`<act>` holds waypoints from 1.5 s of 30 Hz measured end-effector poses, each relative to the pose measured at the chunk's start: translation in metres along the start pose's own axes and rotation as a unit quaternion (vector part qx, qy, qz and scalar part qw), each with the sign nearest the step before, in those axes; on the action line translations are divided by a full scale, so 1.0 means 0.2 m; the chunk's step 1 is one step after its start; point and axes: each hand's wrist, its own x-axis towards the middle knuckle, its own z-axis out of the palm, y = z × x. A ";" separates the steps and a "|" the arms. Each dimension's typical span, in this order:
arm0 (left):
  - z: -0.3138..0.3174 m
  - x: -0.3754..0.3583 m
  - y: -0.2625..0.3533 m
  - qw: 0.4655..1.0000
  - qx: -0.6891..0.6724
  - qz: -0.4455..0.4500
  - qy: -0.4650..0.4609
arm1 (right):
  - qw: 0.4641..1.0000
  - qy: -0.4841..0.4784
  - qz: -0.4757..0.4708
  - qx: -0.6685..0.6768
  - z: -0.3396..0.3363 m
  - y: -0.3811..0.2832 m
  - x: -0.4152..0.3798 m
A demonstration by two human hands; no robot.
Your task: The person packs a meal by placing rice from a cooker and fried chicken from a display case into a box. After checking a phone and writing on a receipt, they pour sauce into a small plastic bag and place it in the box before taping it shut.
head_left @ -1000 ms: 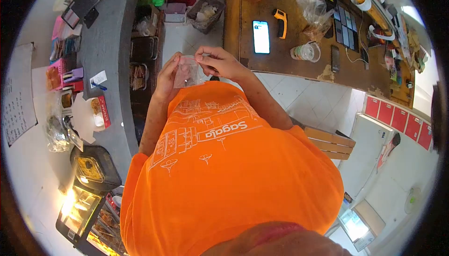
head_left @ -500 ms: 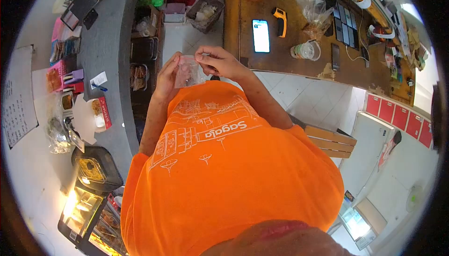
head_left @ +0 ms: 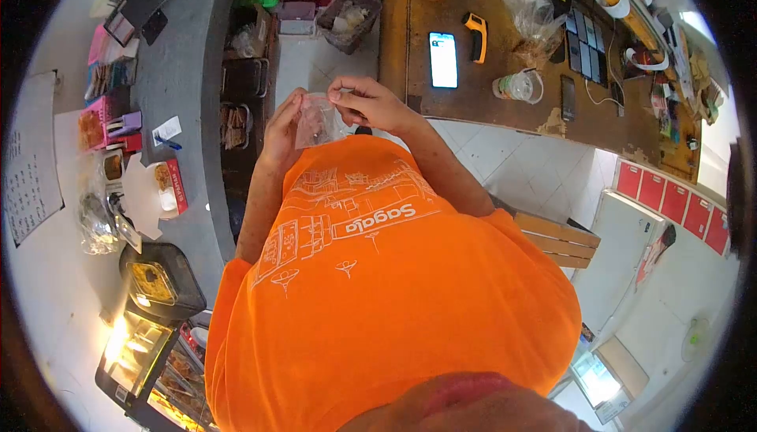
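Note:
In front of my orange shirt hangs a small clear zip bag (head_left: 318,126), its top edge pinched at both corners. My left hand (head_left: 280,128) has its fingers closed on the left corner. On the right corner, my right hand (head_left: 369,103) grips with thumb and finger. Something small seems to lie inside the bag, but I cannot make out what. Both hands are above the floor, between the grey counter and the wooden table.
On the wooden table (head_left: 489,100) lie a lit phone (head_left: 443,61), a yellow-black infrared thermometer (head_left: 476,37) and a plastic cup (head_left: 518,86). A waste basket (head_left: 348,22) stands ahead. The grey counter (head_left: 177,77) at left bears an open food box (head_left: 166,183).
The view has shifted very slightly. Both hands keep their pinch on the bag in nearly the same place.

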 end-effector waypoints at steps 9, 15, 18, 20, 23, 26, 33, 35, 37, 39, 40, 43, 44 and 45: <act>0.02 -0.02 0.01 1.000 -0.019 -0.006 0.016 | 1.000 -0.008 0.008 -0.004 0.01 -0.02 -0.01; -0.01 -0.04 -0.01 1.000 -0.012 0.002 0.007 | 1.000 -0.014 0.008 -0.015 0.02 0.02 0.00; 0.02 -0.04 -0.01 0.999 -0.030 -0.001 0.012 | 1.000 -0.009 0.012 -0.007 0.02 -0.01 -0.02; 0.02 -0.05 -0.01 0.999 -0.046 -0.006 0.018 | 0.999 -0.011 0.017 0.029 0.03 0.01 -0.02; 0.01 -0.05 -0.02 0.991 -0.133 -0.006 0.013 | 0.998 -0.025 0.017 0.053 0.03 0.00 -0.02; -0.03 -0.06 -0.03 0.993 -0.115 -0.011 -0.002 | 0.999 -0.032 0.016 0.031 0.04 0.02 -0.02; -0.01 -0.07 -0.04 0.995 -0.094 -0.002 -0.027 | 1.000 -0.027 0.013 0.002 0.05 0.00 -0.02; -0.01 -0.07 -0.04 0.997 -0.078 -0.005 0.007 | 1.000 -0.027 0.008 -0.001 0.04 0.04 -0.01; -0.04 -0.07 -0.06 0.996 -0.091 -0.008 -0.012 | 1.000 -0.026 0.002 -0.004 0.04 0.05 -0.01; -0.06 -0.05 -0.06 0.993 -0.106 -0.010 -0.041 | 1.000 -0.026 0.005 0.016 0.05 0.02 -0.02; -0.08 -0.06 -0.07 0.990 -0.122 -0.013 -0.067 | 0.999 -0.026 0.006 0.018 0.06 0.02 -0.03; -0.04 -0.08 -0.05 0.995 -0.096 -0.016 -0.013 | 1.000 -0.024 0.011 0.014 0.06 0.03 -0.03; -0.04 -0.08 -0.05 0.995 -0.096 -0.016 -0.013 | 0.999 -0.028 0.008 0.016 0.06 0.03 -0.03; -0.04 -0.08 -0.05 0.996 -0.084 -0.012 -0.005 | 0.999 -0.031 0.005 0.019 0.06 0.02 -0.03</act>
